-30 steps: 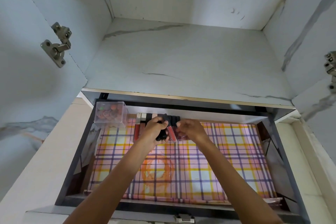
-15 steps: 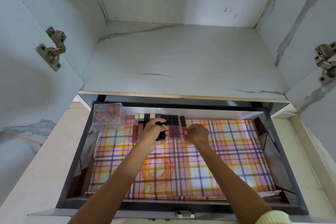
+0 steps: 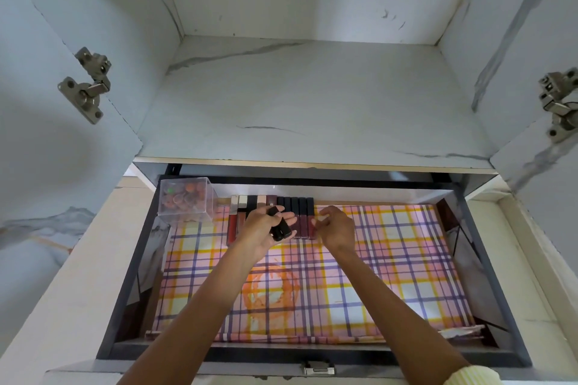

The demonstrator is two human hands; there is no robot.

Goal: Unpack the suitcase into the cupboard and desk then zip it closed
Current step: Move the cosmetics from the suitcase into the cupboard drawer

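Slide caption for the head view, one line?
Left hand holds black tubes, right hand beside the lip-gloss row in the open drawer.

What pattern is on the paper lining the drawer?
The drawer liner is plaid: pink, yellow and purple stripes on white, seen in the head view.

Hands [image 3: 262, 230] and black tubes [image 3: 280, 227] above drawer [image 3: 391, 356]

Drawer liner [image 3: 391, 259]: plaid of pink, yellow, purple, white; orange swirl at centre. Row of tubes [image 3: 303, 222], upper middle: red, brown, maroon; caps black, a few silver. Black tubes [image 3: 280, 228] just left of centre. Clear box [image 3: 187, 200]: orange-brown beads, one green. Cupboard [image 3: 312, 103]: white marble, grey veins. Sleeve [image 3: 469, 377], lower right: pale yellow.
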